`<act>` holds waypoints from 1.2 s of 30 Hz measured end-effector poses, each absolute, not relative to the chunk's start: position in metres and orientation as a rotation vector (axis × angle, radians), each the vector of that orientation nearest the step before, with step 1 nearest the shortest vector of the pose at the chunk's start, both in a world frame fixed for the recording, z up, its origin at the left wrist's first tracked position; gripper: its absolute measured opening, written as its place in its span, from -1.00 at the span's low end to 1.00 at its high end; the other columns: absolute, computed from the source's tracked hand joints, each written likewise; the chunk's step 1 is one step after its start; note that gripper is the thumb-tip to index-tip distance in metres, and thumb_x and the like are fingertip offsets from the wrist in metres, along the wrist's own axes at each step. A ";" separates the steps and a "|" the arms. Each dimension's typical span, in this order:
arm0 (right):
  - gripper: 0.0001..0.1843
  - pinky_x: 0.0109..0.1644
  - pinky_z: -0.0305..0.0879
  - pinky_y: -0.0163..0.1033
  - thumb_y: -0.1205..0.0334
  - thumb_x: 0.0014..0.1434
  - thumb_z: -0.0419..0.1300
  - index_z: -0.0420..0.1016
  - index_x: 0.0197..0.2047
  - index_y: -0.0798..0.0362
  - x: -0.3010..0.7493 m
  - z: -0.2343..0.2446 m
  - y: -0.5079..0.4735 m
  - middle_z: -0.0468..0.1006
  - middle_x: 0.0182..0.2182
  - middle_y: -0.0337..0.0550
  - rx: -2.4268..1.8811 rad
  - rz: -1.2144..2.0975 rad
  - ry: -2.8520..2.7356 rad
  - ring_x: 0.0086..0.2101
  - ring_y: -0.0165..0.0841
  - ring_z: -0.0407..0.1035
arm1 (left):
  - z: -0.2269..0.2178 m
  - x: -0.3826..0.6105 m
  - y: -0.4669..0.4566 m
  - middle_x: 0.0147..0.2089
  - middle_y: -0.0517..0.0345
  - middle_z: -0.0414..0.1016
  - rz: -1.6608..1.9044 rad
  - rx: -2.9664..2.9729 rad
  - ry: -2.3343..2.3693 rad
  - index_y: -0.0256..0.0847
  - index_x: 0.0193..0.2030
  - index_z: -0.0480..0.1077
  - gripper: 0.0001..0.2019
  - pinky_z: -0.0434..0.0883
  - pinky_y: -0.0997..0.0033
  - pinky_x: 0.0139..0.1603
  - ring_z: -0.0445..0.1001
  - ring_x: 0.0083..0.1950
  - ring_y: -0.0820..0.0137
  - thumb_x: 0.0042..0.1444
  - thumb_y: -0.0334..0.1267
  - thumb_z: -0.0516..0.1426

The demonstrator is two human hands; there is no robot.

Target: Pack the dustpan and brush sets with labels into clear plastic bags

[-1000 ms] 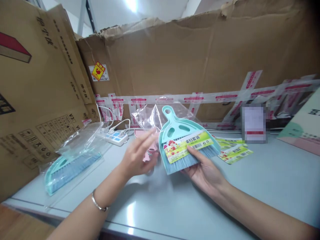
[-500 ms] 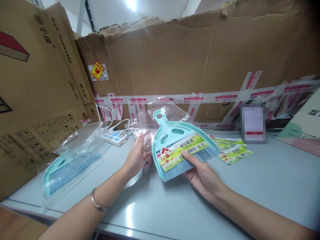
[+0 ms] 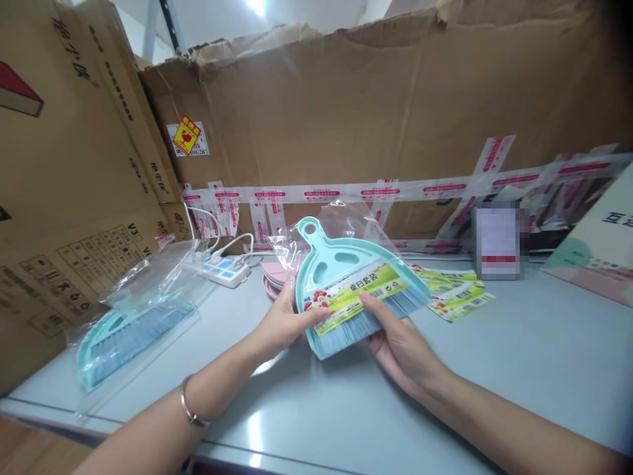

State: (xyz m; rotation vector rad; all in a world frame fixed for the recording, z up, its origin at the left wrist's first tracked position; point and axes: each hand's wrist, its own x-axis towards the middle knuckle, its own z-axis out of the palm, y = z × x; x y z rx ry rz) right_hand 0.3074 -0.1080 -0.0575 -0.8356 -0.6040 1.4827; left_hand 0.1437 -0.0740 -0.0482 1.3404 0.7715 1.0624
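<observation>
A turquoise dustpan (image 3: 330, 249) with a blue-bristled brush (image 3: 341, 338) nested in it is held tilted above the table, handle pointing up and away. Across its front lies a green and yellow printed card (image 3: 383, 287). My right hand (image 3: 403, 346) grips the lower right edge, thumb on the card and fingers behind. My left hand (image 3: 287, 316) is closed on the left edge, its thumb over the card's left end and its other fingers hidden behind the pan. A clear plastic bag (image 3: 353, 221) shows behind the dustpan; how far it wraps the set I cannot tell.
A bagged turquoise dustpan set (image 3: 133, 336) lies at left. Pink dustpans (image 3: 274, 272) sit behind my left hand. Several printed cards (image 3: 459, 300) lie at right. A power strip (image 3: 222, 269), a large carton (image 3: 316, 119) and another carton (image 3: 59, 198) border the table (image 3: 395, 422).
My left hand has moved right, from the plastic beside the dustpan onto its left edge, thumb now over the card. The pink dustpans behind show more. My right hand keeps its grip.
</observation>
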 end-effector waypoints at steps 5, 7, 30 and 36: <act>-0.66 -0.40 0.48 -0.21 0.07 -0.04 0.35 0.43 -0.22 0.02 0.321 -0.052 -0.099 0.54 -0.50 -0.23 -0.919 1.324 -0.581 -0.37 -0.25 0.47 | -0.046 0.138 -0.070 0.10 0.01 0.41 1.047 1.322 0.771 -0.10 0.21 0.12 -0.27 0.42 0.24 0.02 0.41 0.10 0.18 -0.11 -0.30 0.32; -0.71 -0.44 0.46 -0.25 0.12 -0.06 0.36 0.44 -0.29 0.04 0.326 -0.049 -0.095 0.54 -0.48 -0.22 -0.929 1.294 -0.606 -0.41 -0.29 0.45 | -0.045 0.136 -0.068 0.06 0.02 0.44 1.048 1.316 0.777 -0.10 0.19 0.13 -0.28 0.43 0.26 -0.02 0.43 0.07 0.18 -0.12 -0.29 0.32; -0.39 -0.49 0.36 -0.26 0.01 -0.10 0.33 0.31 0.02 -0.02 0.352 -0.032 -0.086 0.51 -0.19 -0.07 -0.934 1.575 -1.099 -0.39 -0.28 0.44 | -0.034 0.127 -0.065 -0.06 0.01 0.51 1.041 1.145 0.813 -0.17 0.13 0.19 -0.34 0.47 0.36 -0.18 0.53 -0.18 0.28 -0.15 -0.34 0.30; -0.44 -0.40 0.39 -0.21 0.12 -0.07 0.33 0.35 0.00 0.07 0.355 -0.038 -0.086 0.55 -0.26 -0.05 -0.807 1.774 -1.162 -0.40 -0.30 0.43 | -0.037 0.128 -0.062 -0.23 0.08 0.54 0.957 1.030 0.995 -0.23 0.03 0.23 -0.47 0.47 0.43 -0.32 0.52 -0.36 0.40 -0.14 -0.38 0.25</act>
